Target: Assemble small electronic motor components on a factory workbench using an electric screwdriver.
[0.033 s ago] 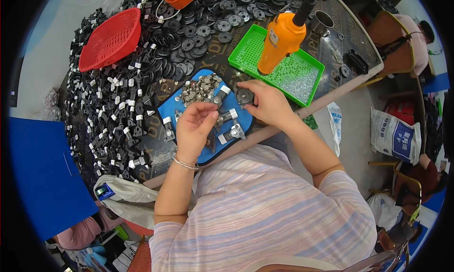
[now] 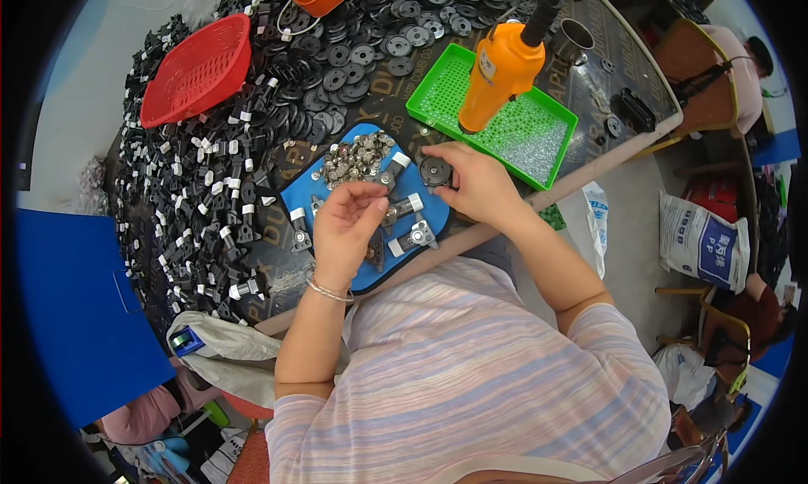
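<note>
My right hand grips a round black disc by its edge, between thumb and fingers, over the right side of a blue mat. Over the mat's middle, my left hand has its fingers curled toward the thumb; whatever is between the fingertips cannot be made out. Several black brackets with white ends, such as this bracket, lie on the mat around my left hand. Beyond that hand, small round metal parts form a heap on the mat.
An orange power screwdriver hangs over a green tray of tiny metal pieces. Black discs are heaped at the back, black-and-white brackets at the left with a red basket. A metal cup stands far right.
</note>
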### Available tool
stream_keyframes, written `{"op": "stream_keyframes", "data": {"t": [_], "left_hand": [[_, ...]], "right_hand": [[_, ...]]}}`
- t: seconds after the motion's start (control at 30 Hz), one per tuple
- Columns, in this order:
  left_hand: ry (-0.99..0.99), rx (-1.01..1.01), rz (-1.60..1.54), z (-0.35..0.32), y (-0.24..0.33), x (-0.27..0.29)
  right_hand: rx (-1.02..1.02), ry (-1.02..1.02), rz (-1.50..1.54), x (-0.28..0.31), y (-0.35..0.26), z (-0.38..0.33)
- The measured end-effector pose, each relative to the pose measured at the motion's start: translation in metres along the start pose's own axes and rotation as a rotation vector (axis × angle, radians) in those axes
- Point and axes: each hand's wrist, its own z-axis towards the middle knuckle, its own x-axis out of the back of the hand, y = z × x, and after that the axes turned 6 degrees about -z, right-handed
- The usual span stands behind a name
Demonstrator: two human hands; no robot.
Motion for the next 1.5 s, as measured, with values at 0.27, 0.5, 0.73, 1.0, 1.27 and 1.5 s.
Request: {"op": "stream_keyframes", "data": {"t": [0.27,0.5,0.73,1.0,1.27,1.5], "left_hand": [[0.045,-0.143,0.451,0.033,0.007,0.013],[0.103,-0.67,1.32,0.146,0.0,0.025],[0.0,-0.78,1.784,0.186,-0.013,0.035],[-0.199,-1.151,1.409,0.127,0.028,0.046],[-0.42,-1.368,1.216,0.025,0.044,0.018],[-0.406,-1.27,1.088,-0.009,0.029,0.017]], "right_hand": [[-0.029,0.043,0.058,0.01,0.007,-0.01],[0.123,0.362,0.233,-0.027,0.02,-0.034],[0.207,0.452,0.232,-0.029,0.023,-0.034],[0.218,0.448,0.282,-0.025,0.024,-0.037],[0.226,0.055,0.713,0.001,-0.029,-0.012],[0.204,-0.055,0.7,-0.013,-0.044,-0.014]]}}
